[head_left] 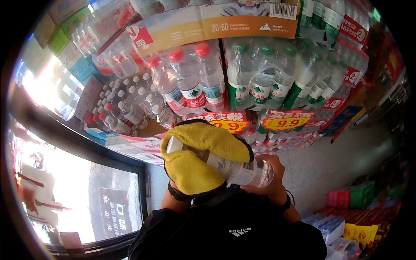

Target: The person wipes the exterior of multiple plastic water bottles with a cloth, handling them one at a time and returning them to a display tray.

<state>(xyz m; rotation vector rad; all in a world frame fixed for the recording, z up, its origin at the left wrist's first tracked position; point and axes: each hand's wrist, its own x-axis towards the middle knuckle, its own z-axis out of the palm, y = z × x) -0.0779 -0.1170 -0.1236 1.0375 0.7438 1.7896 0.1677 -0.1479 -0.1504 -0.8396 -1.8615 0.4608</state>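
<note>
A clear plastic bottle (242, 172) with a white cap lies slantwise in front of my chest, its cap end to the upper left. My right hand (276, 175) is closed round its base. A yellow cloth (195, 171) with a dark edge wraps the cap end and upper body from both sides. My left hand is beneath this cloth, clasping it against the bottle; its fingers are hidden, and only the left wrist with a black band (178, 193) shows.
Shrink-wrapped bottles with red caps (190, 73) and green caps (262, 71) are stacked ahead. An open carton of small bottles (130, 102) stands to their left. Red and yellow signs (288, 120) hang below. A glass door (112, 195) is at left, stacked packages (351, 195) at right.
</note>
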